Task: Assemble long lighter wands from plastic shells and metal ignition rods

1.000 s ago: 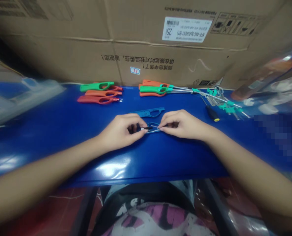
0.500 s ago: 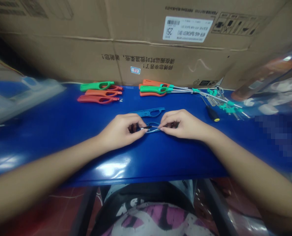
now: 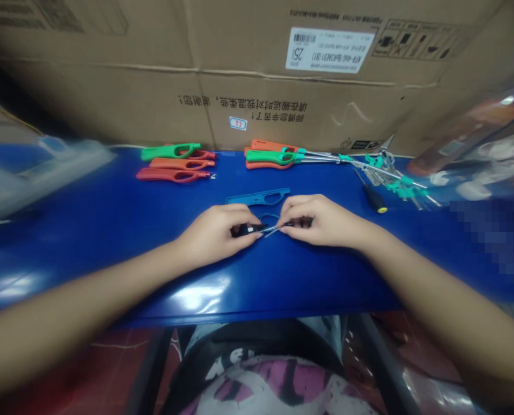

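My left hand [image 3: 222,231] is closed, thumb and fingers pinching a small black part with a white band [image 3: 250,229]. Opposite it, my right hand [image 3: 315,220] is also closed, on a thin metal rod [image 3: 271,232] with a dark end partly hidden in the palm. The rod's tip crosses beside the black part; whether they touch I cannot tell. Just behind the fingertips lies a blue looped piece [image 3: 269,216], partly covered by my hands. Farther back rests a blue lighter handle half [image 3: 257,198] with an oval opening.
Orange, red and green lighter handles [image 3: 174,174] lie at the back left. More handles with metal tubes [image 3: 270,157] are at back centre. A black screwdriver [image 3: 374,199] lies near green-and-metal parts [image 3: 401,187]. A cardboard box [image 3: 131,109] stands behind the blue table [image 3: 282,288].
My left hand has shifted slightly, showing more of the black part. The rod in my right hand now points lower, toward me. The lighter pieces on the table have stayed put.
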A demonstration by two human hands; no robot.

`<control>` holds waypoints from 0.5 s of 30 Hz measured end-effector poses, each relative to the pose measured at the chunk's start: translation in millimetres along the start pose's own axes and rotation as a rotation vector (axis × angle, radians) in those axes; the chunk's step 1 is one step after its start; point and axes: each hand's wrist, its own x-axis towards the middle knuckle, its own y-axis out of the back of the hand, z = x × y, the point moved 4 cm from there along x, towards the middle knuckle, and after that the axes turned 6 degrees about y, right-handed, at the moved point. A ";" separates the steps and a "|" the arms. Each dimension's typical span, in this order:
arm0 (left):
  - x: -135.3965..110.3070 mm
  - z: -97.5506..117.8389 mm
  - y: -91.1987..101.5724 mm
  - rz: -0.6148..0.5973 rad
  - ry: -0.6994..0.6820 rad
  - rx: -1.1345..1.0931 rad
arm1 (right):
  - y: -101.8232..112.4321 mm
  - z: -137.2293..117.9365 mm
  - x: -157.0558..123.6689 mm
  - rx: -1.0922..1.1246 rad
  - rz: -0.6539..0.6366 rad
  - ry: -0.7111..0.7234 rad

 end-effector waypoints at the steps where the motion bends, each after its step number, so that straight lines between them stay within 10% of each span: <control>1: 0.3 0.2 -0.9 -0.007 -0.006 -0.003 | -0.4 0.3 0.4 0.002 0.006 0.007; 15: 0.4 -1.4 -5.2 0.014 0.011 -0.041 | -7.8 2.2 3.9 -0.068 0.043 -0.030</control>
